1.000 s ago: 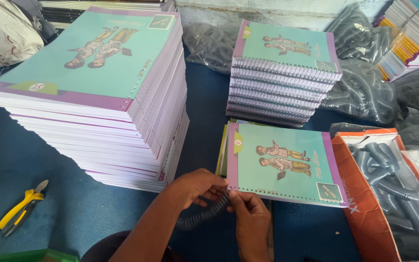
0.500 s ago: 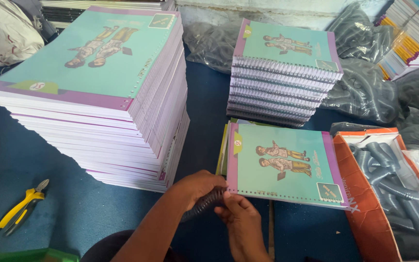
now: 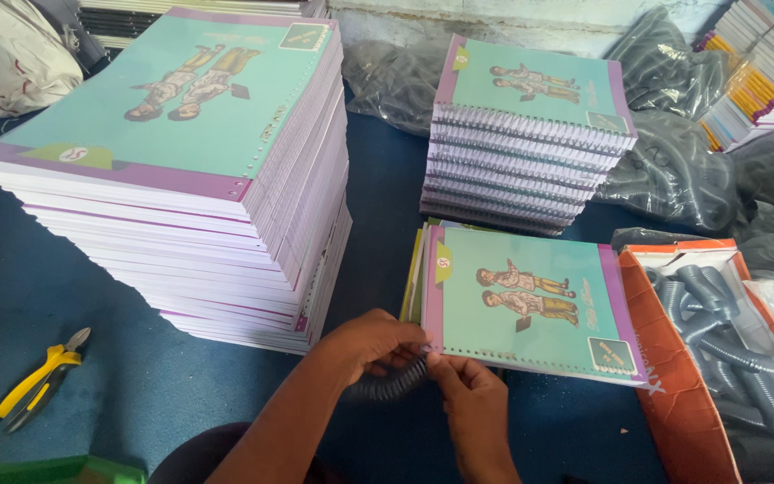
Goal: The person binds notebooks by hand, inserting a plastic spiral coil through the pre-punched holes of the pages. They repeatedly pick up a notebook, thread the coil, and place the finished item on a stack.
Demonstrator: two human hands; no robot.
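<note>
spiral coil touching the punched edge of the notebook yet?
Touching. The head view shows the dark spiral coil, held by the left hand and right hand, with its end meeting the corner of the teal notebook; no gap.

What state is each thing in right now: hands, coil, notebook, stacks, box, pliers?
Left hand: gripping the dark spiral coil.
Right hand: pinching the coil end at the notebook's corner.
Notebook: closed, flat, punched edge unbound.
Tall stack: unbound.
Far stack: spiral-bound.
Orange box: open, holding coils.
Pliers: lying untouched, jaws closed.
</note>
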